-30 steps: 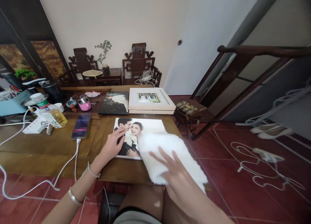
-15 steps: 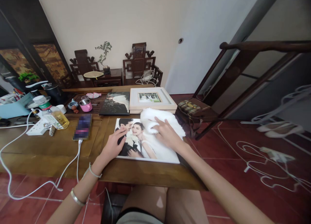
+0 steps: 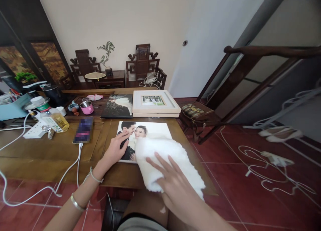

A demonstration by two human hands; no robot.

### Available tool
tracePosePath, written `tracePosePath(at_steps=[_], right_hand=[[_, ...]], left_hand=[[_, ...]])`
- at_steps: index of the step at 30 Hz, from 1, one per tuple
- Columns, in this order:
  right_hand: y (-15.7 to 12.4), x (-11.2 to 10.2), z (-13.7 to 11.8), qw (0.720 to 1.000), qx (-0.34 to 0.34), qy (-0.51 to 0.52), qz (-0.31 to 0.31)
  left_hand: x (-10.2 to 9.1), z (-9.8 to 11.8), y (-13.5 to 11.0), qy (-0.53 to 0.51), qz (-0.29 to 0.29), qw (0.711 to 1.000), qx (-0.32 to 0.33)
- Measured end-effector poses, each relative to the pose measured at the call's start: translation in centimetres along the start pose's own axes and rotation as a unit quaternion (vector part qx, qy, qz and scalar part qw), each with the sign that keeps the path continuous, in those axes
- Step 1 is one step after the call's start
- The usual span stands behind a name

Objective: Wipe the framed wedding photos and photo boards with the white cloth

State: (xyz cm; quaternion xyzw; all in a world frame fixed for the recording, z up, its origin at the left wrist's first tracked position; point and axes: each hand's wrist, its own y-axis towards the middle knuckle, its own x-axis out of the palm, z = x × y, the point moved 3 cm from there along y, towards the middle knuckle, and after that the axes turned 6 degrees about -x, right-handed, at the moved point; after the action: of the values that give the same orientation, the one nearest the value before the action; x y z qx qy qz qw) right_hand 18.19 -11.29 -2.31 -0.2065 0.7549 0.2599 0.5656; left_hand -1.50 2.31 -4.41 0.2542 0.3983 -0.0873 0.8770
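A wedding photo panel with a white ground lies flat near the table's front edge. My left hand rests on its left edge, fingers stretched over the dark suit in the picture. Over the panel's lower right part lies a fluffy white cloth, which hangs past the table's front edge. My right hand presses on this cloth from above with fingers spread, its thumb by the folded near edge. The cloth hides the panel's lower right corner.
Behind the panel lie a dark photo panel and a pale framed picture. To the left are a phone on a cable, a bottle, a power strip and a pink cup. A wooden chair holding a bag stands right.
My right hand has drawn the white cloth from the panel's upper right down to its front edge and beyond. My left hand stays at the left edge. The view has shifted slightly.
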Motion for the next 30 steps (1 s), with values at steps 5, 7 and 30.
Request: tracePosePath(at_steps=[5, 7, 30], right_hand=[[5.7, -0.4, 3.8, 0.999, 0.031, -0.002, 0.01], [8.4, -0.6, 5.7, 0.999, 0.048, -0.015, 0.019], [6.3, -0.1, 2.7, 1.0, 0.013, -0.007, -0.009]], left_hand=[[-0.1, 0.0, 0.0, 0.002, -0.003, 1.0, 0.002], [-0.1, 0.0, -0.1, 0.001, -0.001, 1.0, -0.002], [0.1, 0.0, -0.1, 0.004, -0.003, 1.0, 0.002]])
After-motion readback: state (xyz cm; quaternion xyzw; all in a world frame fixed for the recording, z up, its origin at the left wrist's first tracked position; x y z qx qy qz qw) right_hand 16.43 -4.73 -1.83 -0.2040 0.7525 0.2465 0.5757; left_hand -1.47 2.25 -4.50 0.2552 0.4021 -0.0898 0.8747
